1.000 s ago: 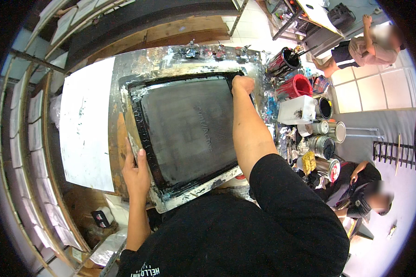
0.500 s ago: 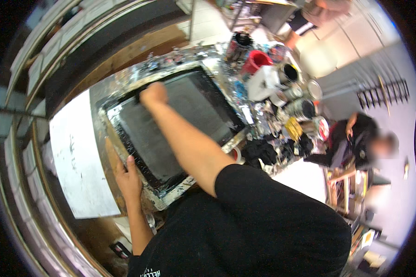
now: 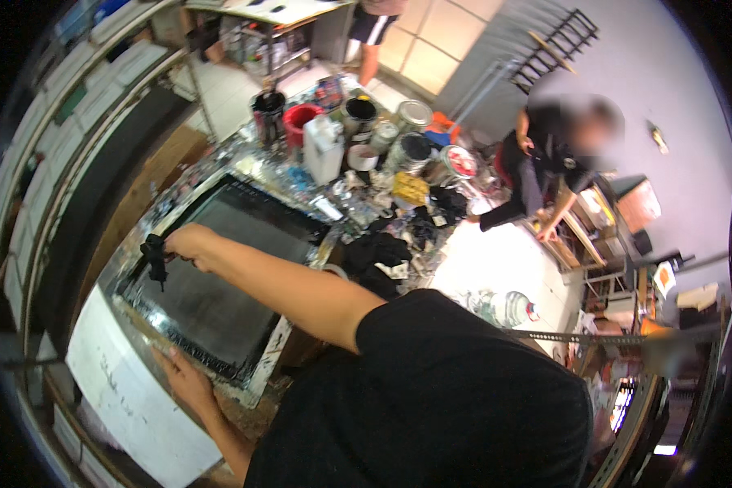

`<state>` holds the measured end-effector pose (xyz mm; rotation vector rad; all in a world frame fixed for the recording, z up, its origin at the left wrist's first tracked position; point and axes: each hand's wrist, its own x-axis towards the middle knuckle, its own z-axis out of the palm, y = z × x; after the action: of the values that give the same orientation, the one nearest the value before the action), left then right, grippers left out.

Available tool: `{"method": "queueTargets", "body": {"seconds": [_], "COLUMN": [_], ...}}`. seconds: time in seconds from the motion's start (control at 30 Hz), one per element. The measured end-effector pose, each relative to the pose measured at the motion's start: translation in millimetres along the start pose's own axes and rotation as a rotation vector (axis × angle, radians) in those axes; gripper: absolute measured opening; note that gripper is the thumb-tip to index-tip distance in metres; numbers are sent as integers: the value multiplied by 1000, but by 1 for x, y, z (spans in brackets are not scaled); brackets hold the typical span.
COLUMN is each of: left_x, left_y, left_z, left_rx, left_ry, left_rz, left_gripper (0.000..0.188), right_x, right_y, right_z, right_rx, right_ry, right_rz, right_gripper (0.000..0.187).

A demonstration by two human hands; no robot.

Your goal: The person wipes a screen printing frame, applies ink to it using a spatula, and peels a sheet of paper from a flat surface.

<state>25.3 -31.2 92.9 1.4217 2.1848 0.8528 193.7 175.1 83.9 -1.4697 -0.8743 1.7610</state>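
Here's the right hand (image 3: 192, 244), left of centre, fingers closed on a black tool (image 3: 154, 257) at the upper-left edge of the dark-meshed screen frame (image 3: 273, 355). The left hand (image 3: 185, 379), lower left, lies with fingers stretched beside the white sheet (image 3: 126, 382); can't tell if it presses. The tool looks light, probably slick: hold it mid-length. The frame seems stiff, its mesh delicate: grip 2 opposite rims.
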Motion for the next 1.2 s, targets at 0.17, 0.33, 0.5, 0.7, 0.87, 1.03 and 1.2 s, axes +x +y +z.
{"method": "queueTargets", "body": {"seconds": [0.17,0.33,0.5,0.7,0.87,1.03,1.2], "left_x": [9,9,2,12,17,19,23], "left_y": [-31,-19,-11,-12,-12,-15,14], "left_z": [7,15,8,9,9,1,-1], "left_rx": [-68,-161,-202,-122,-215,-166,-117], "left_ry": [-1,-48,-19,-30,-82,-55,-10], "left_rz": [61,44,-26,20,-57,-29,-22], "left_gripper": [65,64,63,63,61,52,51], "right_x": [-155,-307,-364,-307,-257,-242,-288], "right_y": [18,105,169,276,276,268,188], "right_z": [-198,-366,-422,-455,-449,-447,-371], "right_rx": [165,66,15,-328,-1010,-1335,-1156], "right_ry": [89,624,961,1206,1249,1050,875], "right_rz": [-302,-223,-186,-214,-244,-46,-227], "right_gripper": [30,38,32,31,21,21,36]}}
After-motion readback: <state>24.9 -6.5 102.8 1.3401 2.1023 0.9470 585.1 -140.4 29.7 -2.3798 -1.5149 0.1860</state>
